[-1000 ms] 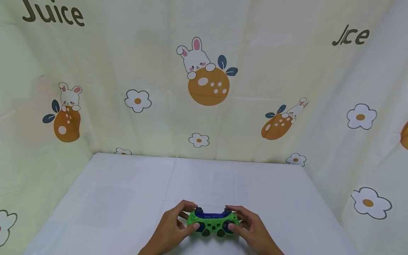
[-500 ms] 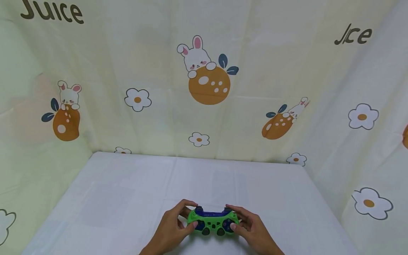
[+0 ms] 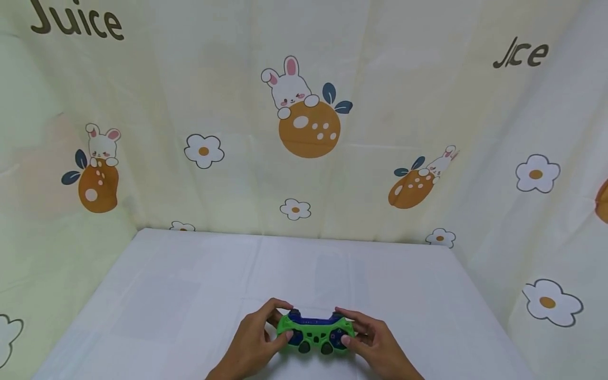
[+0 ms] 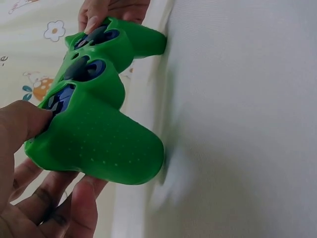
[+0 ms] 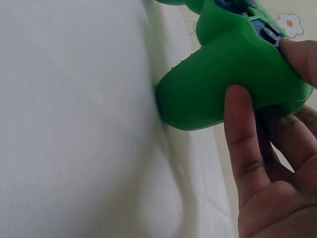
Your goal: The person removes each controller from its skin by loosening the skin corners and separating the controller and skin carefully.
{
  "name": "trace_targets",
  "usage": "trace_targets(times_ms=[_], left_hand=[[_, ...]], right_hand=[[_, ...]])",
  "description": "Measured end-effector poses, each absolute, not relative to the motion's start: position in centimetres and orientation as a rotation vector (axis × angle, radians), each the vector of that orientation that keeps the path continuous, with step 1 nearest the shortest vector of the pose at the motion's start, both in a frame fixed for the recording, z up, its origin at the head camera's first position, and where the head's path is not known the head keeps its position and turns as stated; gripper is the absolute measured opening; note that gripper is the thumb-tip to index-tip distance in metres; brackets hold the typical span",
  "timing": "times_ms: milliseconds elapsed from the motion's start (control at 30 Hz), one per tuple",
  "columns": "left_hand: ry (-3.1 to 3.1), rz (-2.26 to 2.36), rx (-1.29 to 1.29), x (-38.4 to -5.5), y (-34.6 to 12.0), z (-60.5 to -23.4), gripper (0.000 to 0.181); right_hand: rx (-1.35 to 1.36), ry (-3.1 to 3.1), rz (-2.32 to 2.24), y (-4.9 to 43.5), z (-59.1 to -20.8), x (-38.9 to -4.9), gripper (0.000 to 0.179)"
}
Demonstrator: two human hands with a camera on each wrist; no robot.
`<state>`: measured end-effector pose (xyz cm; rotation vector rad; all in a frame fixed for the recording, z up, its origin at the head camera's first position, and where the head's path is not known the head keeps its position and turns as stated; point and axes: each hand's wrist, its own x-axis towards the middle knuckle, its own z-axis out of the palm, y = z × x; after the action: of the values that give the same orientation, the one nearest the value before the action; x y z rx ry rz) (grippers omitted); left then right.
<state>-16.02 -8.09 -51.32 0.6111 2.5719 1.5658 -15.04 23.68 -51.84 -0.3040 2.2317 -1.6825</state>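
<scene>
A game controller [image 3: 315,330] in a green cover, with dark blue buttons and black thumbsticks, is held between both hands near the front of the table. The left hand [image 3: 254,338] grips its left end, thumb on the directional pad and index finger at the top shoulder button. At the other end the right hand [image 3: 375,340] grips it, thumb by the face buttons, index finger along the shoulder. In the left wrist view the dotted grip of the controller [image 4: 106,144] points toward the white cloth. The right wrist view shows fingers [image 5: 241,134] under the controller [image 5: 223,82].
A white cloth covers the table [image 3: 190,285]. Behind and at both sides hangs a cream curtain [image 3: 228,95] printed with rabbits, oranges, flowers and lettering. The table's back edge meets the curtain.
The right thumb shifts slightly on the face buttons, and the left thumb moves a little on the directional pad. Both hands keep their hold. The head view sways slightly.
</scene>
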Motion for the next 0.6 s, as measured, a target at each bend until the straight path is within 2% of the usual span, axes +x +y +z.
trace_targets(times_ms=[367, 600], left_hand=[[2.472, 1.57, 0.571, -16.7, -8.7, -52.3, 0.042], [2.481, 1.545, 0.562, -16.7, -8.7, -52.4, 0.043]], right_hand=[[-0.123, 2.179, -1.675, 22.6, -51.8, -15.4, 0.062], [-0.106, 2.246, -1.682, 22.3, -51.9, -15.5, 0.06]])
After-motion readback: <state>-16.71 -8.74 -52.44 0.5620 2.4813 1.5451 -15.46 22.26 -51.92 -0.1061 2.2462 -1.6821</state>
